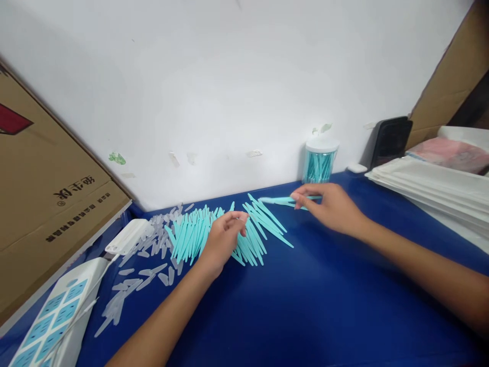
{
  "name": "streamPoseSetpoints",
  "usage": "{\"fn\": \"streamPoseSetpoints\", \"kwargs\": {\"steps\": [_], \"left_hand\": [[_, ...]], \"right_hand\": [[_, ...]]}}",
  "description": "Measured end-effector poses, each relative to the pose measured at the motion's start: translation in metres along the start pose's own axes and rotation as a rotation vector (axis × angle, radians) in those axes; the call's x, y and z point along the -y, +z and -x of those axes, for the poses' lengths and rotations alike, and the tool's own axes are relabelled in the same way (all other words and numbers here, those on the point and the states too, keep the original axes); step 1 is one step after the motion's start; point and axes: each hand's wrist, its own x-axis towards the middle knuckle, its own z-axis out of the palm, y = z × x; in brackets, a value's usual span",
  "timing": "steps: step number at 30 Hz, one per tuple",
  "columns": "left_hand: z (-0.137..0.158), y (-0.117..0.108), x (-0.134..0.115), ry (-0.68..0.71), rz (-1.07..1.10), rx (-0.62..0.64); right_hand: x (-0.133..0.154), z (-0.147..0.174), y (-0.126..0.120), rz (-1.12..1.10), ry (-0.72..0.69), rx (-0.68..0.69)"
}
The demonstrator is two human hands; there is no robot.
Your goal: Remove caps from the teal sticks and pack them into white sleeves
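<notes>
The stick [280, 199] is at my right hand [332, 209], pinched between thumb and fingertips, the rest of the hand loosely curled; its whitish end points to 9 o'clock; a second stick [292, 204] slants just below it, and I cannot tell whether I hold that one too. At 8 o'clock from there, a few loose sticks [269, 219] lie fanned on the blue table [305, 306], next to the main pile [191, 232], all turquoise and mostly side by side; my left hand [223, 242] is over the pile's right part, fingers half curled, and whether it grips anything I cannot tell.

Clear pieces [155, 242] lie scattered at the pile's 9 o'clock, spilling round to 8; a white box [130, 237] sits just beyond them at 9, and the power strip [89, 278], with a white cord [89, 306] across it, is at 8; a big carton [42, 204] leans farther out at 9.

At 12 o'clock from my right hand stands a jar [319, 167] of sticks, upright under a white lid [323, 146], close to the wall [229, 92]; a black object [391, 140] is at 2, a white stack [431, 186] at 3.
</notes>
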Motion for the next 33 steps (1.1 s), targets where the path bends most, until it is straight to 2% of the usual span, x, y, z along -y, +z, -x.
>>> {"fn": "streamPoseSetpoints", "kwargs": {"steps": [3, 5, 7, 10, 14, 17, 23, 27, 31, 33], "left_hand": [[-0.002, -0.007, -0.004, -0.169, 0.348, 0.013], [-0.002, -0.009, -0.006, -0.207, 0.461, 0.015], [-0.001, -0.008, -0.006, -0.205, 0.479, 0.022], [0.002, -0.004, -0.005, -0.178, 0.426, 0.094], [0.004, -0.001, -0.002, -0.135, 0.330, 0.153], [0.004, -0.002, -0.002, -0.120, 0.308, 0.145], [0.001, -0.003, 0.000, -0.134, 0.433, 0.173], [0.001, -0.003, 0.000, -0.123, 0.522, 0.180], [0.005, -0.001, -0.005, -0.104, 0.496, 0.175], [0.006, 0.000, -0.007, -0.090, 0.425, 0.216]], "right_hand": [[-0.020, -0.006, -0.002, 0.220, 0.096, -0.003], [-0.028, -0.008, -0.001, 0.366, 0.054, 0.029], [-0.029, -0.006, 0.004, 0.456, -0.032, 0.006], [-0.014, 0.002, 0.019, 0.424, -0.071, -0.018], [0.009, 0.013, 0.045, 0.358, -0.029, 0.146], [0.014, 0.015, 0.054, 0.395, -0.015, 0.202], [0.012, 0.013, 0.035, 0.443, 0.125, 0.306], [0.011, 0.013, 0.022, 0.436, 0.145, 0.362], [0.007, 0.013, 0.017, 0.432, 0.158, 0.369], [0.005, 0.013, 0.016, 0.419, 0.160, 0.373]]}}
